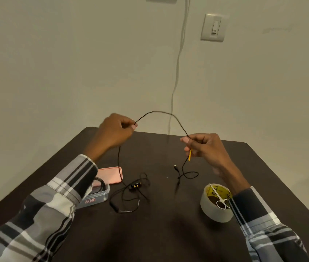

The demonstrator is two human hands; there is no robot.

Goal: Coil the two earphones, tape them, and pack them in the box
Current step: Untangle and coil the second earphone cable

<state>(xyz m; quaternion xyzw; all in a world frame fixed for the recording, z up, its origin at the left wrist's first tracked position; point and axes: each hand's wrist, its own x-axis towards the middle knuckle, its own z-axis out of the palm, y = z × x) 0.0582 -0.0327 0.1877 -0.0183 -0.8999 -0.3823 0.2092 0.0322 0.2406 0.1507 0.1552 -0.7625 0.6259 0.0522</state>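
The left sleeve (42,201) covers the near left part of the clear box (97,195); only an arc of the black cable (100,183) coiled inside shows. The right sleeve (263,220) hides the near edge of the tape roll (216,205) and part of the scissors (220,199). The bench (159,233) is cut off by the lower edge. The raised earphone cable (161,112) blurs at its arch. The box label (89,201) is too small to read.

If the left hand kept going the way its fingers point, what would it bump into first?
Probably the right hand. The left hand points across at it, with only the arched cable between them. Depth is hard to judge.
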